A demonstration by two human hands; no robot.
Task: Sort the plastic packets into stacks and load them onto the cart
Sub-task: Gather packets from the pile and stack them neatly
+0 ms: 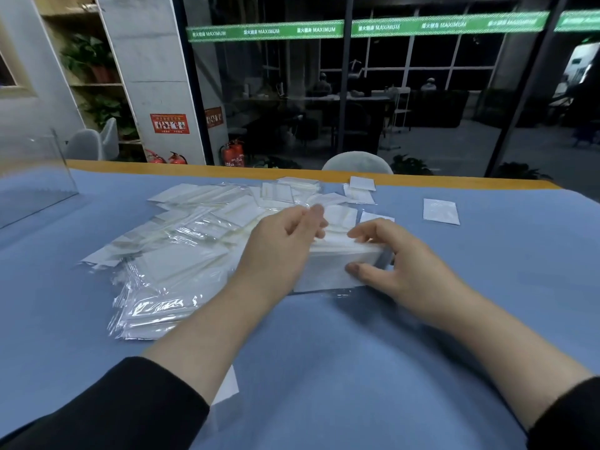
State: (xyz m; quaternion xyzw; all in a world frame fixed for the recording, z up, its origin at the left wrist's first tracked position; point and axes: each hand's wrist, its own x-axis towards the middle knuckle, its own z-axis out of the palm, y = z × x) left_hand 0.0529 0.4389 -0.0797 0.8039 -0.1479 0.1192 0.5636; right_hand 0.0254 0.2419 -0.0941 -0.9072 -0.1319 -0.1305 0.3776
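a stack of white plastic packets (337, 258) sits on the blue table cover (357, 352) in the middle of the view, and both hands are on it. the right hand (402, 264) grips the stack from its right end, thumb pressed on the near side and fingers curled over the top edge. the left hand (285, 241) is at the stack's left end, its curled fingers at the top far corner, pinching what looks like a thin packet edge, though blur makes the exact hold hard to read. to the left of the stack a loose heap of clear and white packets (175, 251) spreads across the cover, some overlapping and glinting. a few small packets (360, 190) lie near the far edge of the table, and a single white packet (441, 211) lies apart on the right. a clear acrylic panel (35, 177) stands at the far left of the table
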